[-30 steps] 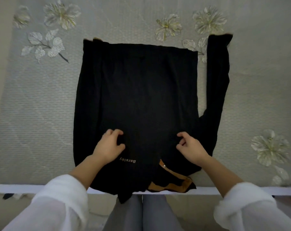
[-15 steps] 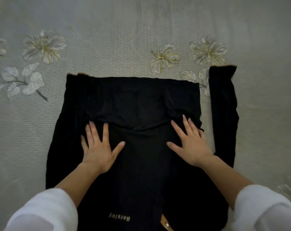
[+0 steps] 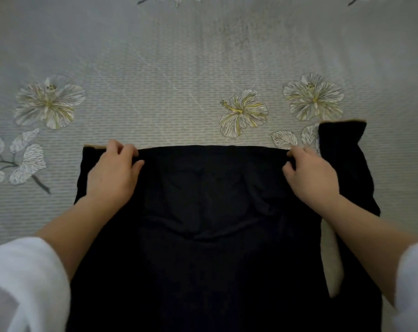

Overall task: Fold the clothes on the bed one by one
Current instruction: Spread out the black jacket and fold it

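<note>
So the black top [image 3: 215, 212] is lying flat on the bedspread [image 3: 179, 56], long way running straight out from the person, near end off the bottom of the shot and far edge up between the two hands. That far edge is a straight line running hand to hand. The left hand [image 3: 112, 173] has its fingers curled over the edge at the far left corner, and the right hand [image 3: 311, 176] is doing the same at the far right corner, so both are gripping cloth.

The fabric's plain black, mostly smooth, with a few soft creases in the stretch between the hands and a curved fold line a bit nearer the person. There's a thin tan trim [image 3: 94, 146] peeking out just left of the left hand. Just right of the right hand a sleeve [image 3: 342, 152] lies pointing away, with the same tan line on its end. A sliver of bedspread shows beside the right forearm. The bedspread is grey with printed flowers [image 3: 242, 113] beyond the hands. White cuffs [image 3: 23, 283] sit on both arms.
</note>
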The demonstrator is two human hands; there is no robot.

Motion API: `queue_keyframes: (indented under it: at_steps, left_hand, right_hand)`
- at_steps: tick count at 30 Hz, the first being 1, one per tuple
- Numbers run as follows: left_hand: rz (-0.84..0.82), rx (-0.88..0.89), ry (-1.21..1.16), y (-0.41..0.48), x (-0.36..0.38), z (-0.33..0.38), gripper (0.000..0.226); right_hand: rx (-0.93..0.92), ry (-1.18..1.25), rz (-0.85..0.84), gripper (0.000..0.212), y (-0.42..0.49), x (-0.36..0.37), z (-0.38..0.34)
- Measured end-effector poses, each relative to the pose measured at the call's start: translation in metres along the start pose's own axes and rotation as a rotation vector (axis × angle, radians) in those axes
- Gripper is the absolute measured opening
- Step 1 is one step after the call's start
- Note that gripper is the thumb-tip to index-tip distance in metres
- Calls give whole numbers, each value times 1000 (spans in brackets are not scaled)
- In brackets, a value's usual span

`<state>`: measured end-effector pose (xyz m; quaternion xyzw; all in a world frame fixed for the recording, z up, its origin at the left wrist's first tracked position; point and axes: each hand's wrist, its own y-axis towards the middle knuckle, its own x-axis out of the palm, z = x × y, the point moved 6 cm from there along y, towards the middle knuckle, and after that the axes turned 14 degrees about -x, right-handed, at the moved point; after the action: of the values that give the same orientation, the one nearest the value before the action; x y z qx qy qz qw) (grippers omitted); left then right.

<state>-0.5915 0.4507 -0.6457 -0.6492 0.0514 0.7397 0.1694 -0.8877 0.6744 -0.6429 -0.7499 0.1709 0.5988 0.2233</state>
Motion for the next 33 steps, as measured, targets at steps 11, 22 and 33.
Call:
queue_keyframes:
  at_steps: [11,22,33]
  left_hand:
    - [44,-408,-565,58,-26,-40,16]
    - [117,-456,-823,93,-39,-38,21]
    - [59,130,-187,-43,19,43,57]
  right_hand:
    - [519,460,196,27,35,-6,56]
    - [441,584,434,9,67,-5,44]
    - [25,352,310,61,-33,-7,13]
